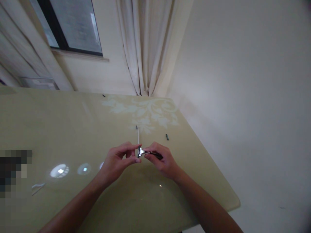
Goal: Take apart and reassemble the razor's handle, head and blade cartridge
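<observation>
Left hand (pixel 116 161): thumb and index finger are brought close together, pinching the two ends of the dark strip at the head of the razor (pixel 141 151). Right hand (pixel 165 161): thumb and fingers are closed around the razor's dark handle, behind its silver neck. The razor is located between the two hands, over the table (pixel 73 129), with its head toward the left hand and its handle toward the right. The exact height above the surface cannot be told.

Just beyond the left fingertips lies a white stick (pixel 138 136) with a dark tip; its near end runs behind the fingers. Beyond the right hand, and apart from it, lies a dark strip-shaped piece (pixel 167 137). A smaller dark piece (pixel 103 95) lies at the far edge, well apart from both hands.

Edges: the far edge runs below the window (pixel 75 26) and the curtain (pixel 145 42). The right edge slants toward the viewer along the wall (pixel 243 81) and ends in a rounded near corner. The right forearm crosses the near edge.

Room for moving: the widest stretch of surface extends left of the left hand. A narrower strip separates the right hand from the right edge.
</observation>
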Available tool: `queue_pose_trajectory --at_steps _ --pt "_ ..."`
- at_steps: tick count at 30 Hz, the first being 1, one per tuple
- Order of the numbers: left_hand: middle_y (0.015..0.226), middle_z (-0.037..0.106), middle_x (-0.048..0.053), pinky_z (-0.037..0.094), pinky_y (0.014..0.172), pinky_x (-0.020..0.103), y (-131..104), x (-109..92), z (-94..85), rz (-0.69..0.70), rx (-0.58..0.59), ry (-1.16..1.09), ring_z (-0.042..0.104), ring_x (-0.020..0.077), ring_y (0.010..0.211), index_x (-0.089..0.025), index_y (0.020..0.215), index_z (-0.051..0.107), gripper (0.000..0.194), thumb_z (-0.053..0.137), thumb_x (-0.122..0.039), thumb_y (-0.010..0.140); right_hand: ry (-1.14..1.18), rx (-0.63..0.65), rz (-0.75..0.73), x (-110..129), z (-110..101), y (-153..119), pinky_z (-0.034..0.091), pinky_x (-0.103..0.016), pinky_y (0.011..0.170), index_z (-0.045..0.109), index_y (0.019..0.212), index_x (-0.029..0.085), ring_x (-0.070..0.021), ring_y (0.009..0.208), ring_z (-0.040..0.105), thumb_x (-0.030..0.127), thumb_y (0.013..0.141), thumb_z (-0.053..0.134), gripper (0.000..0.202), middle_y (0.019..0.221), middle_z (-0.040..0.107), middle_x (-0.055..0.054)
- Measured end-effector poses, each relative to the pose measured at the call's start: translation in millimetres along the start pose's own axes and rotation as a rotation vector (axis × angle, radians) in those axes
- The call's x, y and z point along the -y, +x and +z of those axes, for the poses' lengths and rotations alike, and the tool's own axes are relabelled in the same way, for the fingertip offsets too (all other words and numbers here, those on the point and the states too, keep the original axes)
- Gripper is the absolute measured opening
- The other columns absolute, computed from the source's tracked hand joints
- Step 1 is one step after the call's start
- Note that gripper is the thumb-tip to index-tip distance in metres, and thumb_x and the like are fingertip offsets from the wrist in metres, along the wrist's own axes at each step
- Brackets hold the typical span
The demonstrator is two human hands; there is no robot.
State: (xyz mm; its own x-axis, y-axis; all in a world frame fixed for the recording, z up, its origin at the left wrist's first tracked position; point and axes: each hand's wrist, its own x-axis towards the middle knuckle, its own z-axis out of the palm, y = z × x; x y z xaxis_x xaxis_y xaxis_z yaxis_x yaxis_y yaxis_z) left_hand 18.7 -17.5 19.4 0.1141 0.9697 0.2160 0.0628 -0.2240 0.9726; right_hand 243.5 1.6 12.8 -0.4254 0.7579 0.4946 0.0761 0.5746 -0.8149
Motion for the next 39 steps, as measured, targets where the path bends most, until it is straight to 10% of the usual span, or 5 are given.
queue_pose_trajectory --at_steps 12,33,39 --pt "0.07 0.066 -0.001 0.045 0.064 0.026 -0.1 -3.4 -2.1 -0.011 0.052 -0.032 0.058 0.014 0.066 -0.024 0.11 0.085 0.038 0.091 -0.027 0.073 0.158 0.0 0.183 1.6 0.5 -0.1 0.043 -0.027 0.062 0.079 0.106 0.02 -0.0135 0.067 0.056 0.048 0.095 0.075 0.031 0.082 0.066 -0.003" --pt "0.07 0.065 0.0 0.046 0.065 0.025 -1.5 1.0 3.1 0.001 0.0 -0.059 0.059 0.0139 0.067 -0.024 0.107 0.086 0.037 0.093 -0.027 0.071 0.041 -0.023 0.029 0.0 0.0 -1.1 0.043 -0.028 0.065 0.079 0.109 0.021 -0.0149 0.071 0.057 0.041 0.097 0.072 0.024 0.083 0.067 -0.004" --pt "0.071 0.065 -0.001 0.046 0.066 0.025 -2.3 2.9 2.1 0.023 0.039 -0.04 0.058 0.0132 0.067 -0.026 0.111 0.085 0.037 0.091 -0.03 0.075 0.146 0.117 0.216 3.1 -1.2 1.3 0.037 -0.026 0.062 0.074 0.091 0.016 -0.0122 0.065 0.049 0.053 0.099 0.066 0.038 0.075 0.06 0.0"
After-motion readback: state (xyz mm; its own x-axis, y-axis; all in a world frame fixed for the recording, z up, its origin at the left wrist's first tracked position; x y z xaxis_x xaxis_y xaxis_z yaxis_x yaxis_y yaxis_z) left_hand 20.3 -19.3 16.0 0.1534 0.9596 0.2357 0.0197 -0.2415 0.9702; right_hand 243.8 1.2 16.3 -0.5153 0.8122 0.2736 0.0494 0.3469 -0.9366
